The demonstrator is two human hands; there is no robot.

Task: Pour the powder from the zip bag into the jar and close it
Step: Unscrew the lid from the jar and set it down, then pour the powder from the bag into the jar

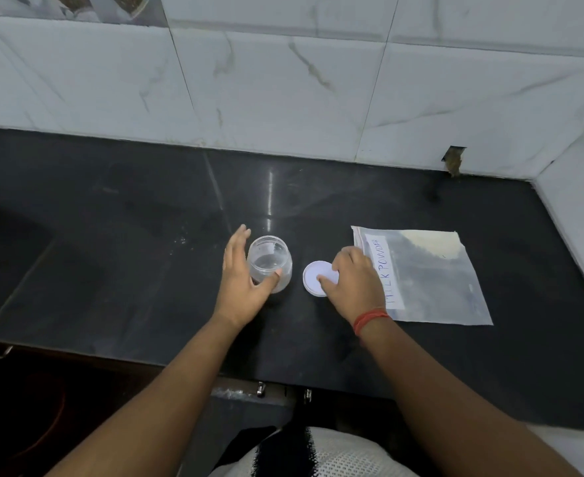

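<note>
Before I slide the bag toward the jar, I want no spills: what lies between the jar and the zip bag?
In the head view, the white lid lies flat between the open jar and the zip bag, with the right hand resting on it.

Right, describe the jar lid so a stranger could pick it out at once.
On the black countertop, look between the clear open jar and the flat zip bag labelled milk powder. The lid is the small white disc lying flat under the right hand, the only round opaque thing there.
</note>
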